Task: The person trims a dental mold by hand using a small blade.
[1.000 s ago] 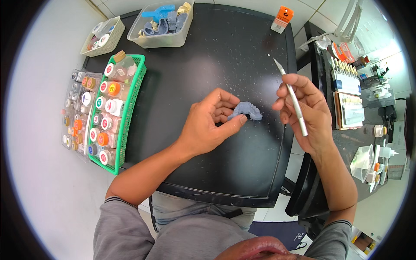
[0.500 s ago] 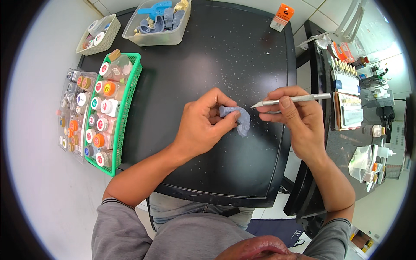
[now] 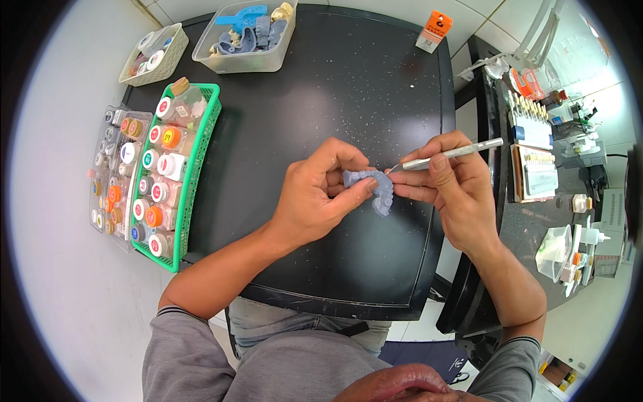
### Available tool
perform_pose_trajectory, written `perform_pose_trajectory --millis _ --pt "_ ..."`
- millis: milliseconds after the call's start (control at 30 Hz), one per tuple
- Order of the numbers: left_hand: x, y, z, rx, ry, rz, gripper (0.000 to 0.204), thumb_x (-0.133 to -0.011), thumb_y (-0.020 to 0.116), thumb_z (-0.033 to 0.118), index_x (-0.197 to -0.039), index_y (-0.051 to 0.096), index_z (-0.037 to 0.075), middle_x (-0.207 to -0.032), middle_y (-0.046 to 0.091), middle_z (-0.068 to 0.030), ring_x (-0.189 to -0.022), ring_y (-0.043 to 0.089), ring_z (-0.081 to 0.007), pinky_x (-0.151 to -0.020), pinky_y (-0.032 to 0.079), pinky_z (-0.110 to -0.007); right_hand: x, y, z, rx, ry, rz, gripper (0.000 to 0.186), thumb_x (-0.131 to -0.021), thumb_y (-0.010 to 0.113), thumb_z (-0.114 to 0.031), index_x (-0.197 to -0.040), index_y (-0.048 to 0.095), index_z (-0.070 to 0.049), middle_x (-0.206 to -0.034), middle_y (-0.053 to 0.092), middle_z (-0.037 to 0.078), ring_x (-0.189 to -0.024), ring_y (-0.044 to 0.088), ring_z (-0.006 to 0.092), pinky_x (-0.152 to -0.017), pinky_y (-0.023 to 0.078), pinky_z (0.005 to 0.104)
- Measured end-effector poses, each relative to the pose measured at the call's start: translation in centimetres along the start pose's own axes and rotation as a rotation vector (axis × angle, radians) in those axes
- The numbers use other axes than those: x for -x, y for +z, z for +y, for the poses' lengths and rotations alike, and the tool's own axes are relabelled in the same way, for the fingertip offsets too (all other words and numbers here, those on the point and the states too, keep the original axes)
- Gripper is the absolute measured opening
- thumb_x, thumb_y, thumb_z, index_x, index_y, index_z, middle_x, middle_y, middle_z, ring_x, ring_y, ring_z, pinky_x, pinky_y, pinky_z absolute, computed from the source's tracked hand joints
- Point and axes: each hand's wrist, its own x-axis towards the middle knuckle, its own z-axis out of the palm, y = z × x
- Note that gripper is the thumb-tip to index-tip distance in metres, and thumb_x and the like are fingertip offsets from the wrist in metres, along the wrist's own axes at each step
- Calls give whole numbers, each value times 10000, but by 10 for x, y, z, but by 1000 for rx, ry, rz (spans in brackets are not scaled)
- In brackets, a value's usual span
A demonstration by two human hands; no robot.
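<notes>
Over the middle of the black table, my left hand [image 3: 309, 191] pinches a blue-grey dental impression [image 3: 382, 194] between thumb and fingers. The piece is curved like an arch, with tooth-shaped dents along it. A slim silver craft knife [image 3: 455, 153] lies in my right hand [image 3: 462, 191], gripped like a pen, its handle pointing up to the right. The blade tip is at the upper edge of the impression; whether it cuts in I cannot tell. My right fingertips are close beside the impression's right side.
Pale shavings dot the black table [image 3: 321, 268]. At left stand a green basket [image 3: 194, 174] of capped jars and a clear tray [image 3: 107, 231] of small bottles. A plastic box [image 3: 251, 63] of impressions and a cream basket [image 3: 151, 77] are behind; an orange-white carton [image 3: 434, 32] stands far right.
My right hand has moved slightly left, bringing the knife tip to the impression. My left hand has turned the impression a little, so its dents show more.
</notes>
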Motion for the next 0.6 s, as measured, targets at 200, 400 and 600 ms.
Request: perform_pose_trajectory --millis 200,400,600 --pt "1 -4 -6 -20 23 -37 138 -1074 738 -56 -1169 644 -20 -1176 798 -179 -1097 802 -195 -972 709 -347 2 4 -1 83 -28 -4 199 -1219 566 -185 -1297 588 -3 -1260 748 178 -1197 817 309 -1023 708 409" --pt "2 -3 -4 -32 -11 -35 128 -1075 736 -54 -1164 648 -28 -1199 805 -196 -1107 800 -194 -972 711 -348 3 3 -1 105 -18 3 191 -1218 568 -169 -1300 599 2 -1262 758 175 -1190 820 305 -1021 703 403" --pt "2 -4 -5 -47 -2 -35 135 -1071 732 -61 -1169 643 -34 -1208 807 -198 -1114 800 -195 -980 698 -340 2 5 -2 112 -3 5 187 -1217 568 -158 -1291 605 10 -1261 761 174 -1190 818 295 -1024 700 407"
